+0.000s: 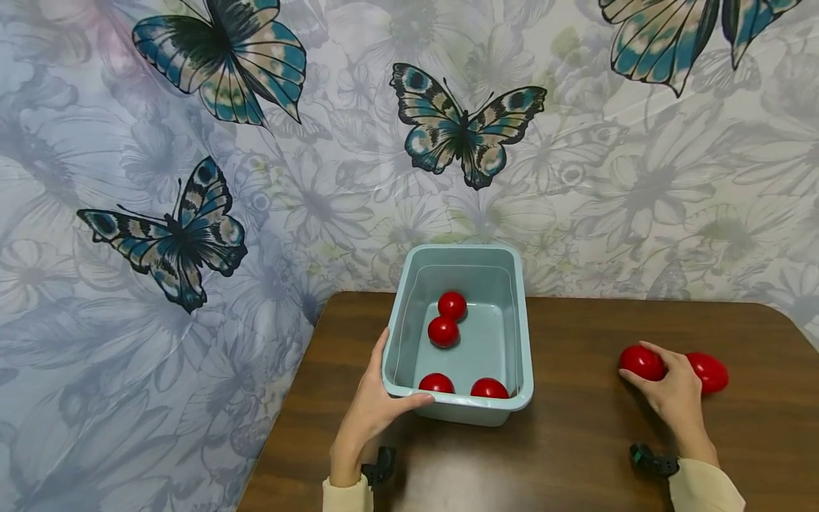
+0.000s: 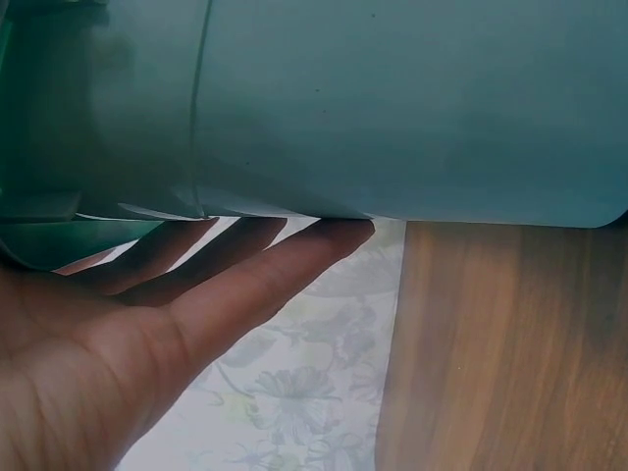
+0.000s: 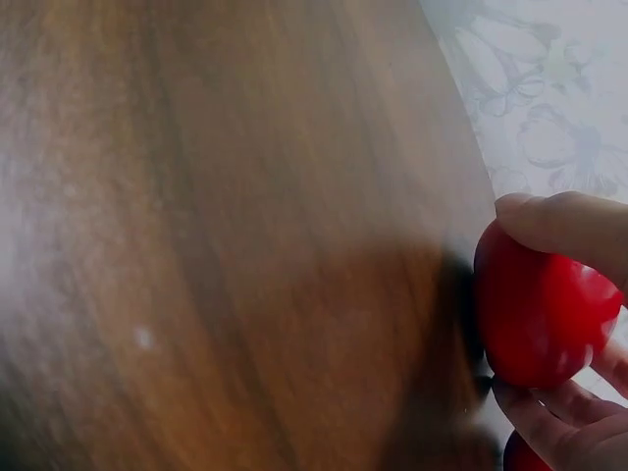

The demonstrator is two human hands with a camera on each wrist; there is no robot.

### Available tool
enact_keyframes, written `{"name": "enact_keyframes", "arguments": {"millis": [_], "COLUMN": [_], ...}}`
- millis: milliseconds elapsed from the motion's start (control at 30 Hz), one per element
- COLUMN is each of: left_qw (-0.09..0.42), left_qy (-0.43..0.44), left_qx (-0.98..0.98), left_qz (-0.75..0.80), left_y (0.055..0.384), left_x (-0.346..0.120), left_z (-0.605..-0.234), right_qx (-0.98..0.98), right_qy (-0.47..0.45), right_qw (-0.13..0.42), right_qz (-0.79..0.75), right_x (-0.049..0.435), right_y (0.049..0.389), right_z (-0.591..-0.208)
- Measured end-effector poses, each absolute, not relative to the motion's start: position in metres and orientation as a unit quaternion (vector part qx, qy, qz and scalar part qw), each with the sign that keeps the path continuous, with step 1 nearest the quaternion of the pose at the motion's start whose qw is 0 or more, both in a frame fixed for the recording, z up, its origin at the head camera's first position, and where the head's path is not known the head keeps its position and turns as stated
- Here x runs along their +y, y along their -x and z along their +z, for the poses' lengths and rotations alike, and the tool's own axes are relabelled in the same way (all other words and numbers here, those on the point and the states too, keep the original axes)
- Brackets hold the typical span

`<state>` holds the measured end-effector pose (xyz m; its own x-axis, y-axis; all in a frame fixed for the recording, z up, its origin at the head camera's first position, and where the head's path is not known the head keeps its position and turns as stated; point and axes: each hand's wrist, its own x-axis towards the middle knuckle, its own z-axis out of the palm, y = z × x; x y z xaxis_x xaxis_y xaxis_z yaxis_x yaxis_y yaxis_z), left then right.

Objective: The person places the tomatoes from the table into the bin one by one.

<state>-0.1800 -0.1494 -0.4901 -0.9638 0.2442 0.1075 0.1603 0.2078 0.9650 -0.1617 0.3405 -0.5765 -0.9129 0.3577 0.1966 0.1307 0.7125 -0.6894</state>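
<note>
A pale blue-green plastic bin (image 1: 522, 341) stands on the wooden table. Two glossy red balls, a far one (image 1: 452, 305) and a nearer one (image 1: 443, 332), sit together inside it; two more, a left one (image 1: 436, 383) and a right one (image 1: 490, 388), are by its front wall. My left hand (image 1: 374, 405) holds the bin's front left corner, thumb along the front rim, fingers against the outer left wall (image 2: 392, 147). To the right, my right hand (image 1: 678, 391) pinches a red ball (image 3: 540, 304) between thumb and fingers. Another red ball (image 1: 709, 373) lies just beyond that hand, partly hidden by it.
The brown wooden table (image 1: 576, 455) reaches back to a wall (image 1: 307, 178) covered in flower and butterfly prints. A dark wrist device is at each wrist, a left one (image 1: 380, 466) and a right one (image 1: 654, 461). The table's right rear corner is rounded.
</note>
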Motion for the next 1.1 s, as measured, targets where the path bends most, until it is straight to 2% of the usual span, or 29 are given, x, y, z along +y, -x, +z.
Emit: {"name": "enact_keyframes", "arguments": {"millis": [600,733,867,1100], "left_qw": [0.038,0.039,0.039,0.042], "left_qy": [-0.142,-0.143,-0.143,-0.136], "left_qx": [0.769,0.767,0.766,0.766], "left_qz": [0.622,0.624,0.625,0.627], "left_y": [0.183,0.184,0.186,0.183], "left_x": [-0.153,-0.153,-0.153,-0.153], "left_z": [-0.492,-0.491,-0.49,-0.491], "right_qx": [-0.911,-0.897,-0.871,-0.823], "right_qy": [0.121,0.132,0.147,0.094], "right_qw": [0.191,0.206,0.237,0.299], "right_qz": [0.346,0.368,0.405,0.474], "right_x": [0.327,0.313,0.294,0.258], "right_y": [0.165,0.175,0.19,0.215], "right_z": [-0.571,-0.544,-0.501,-0.435]}}
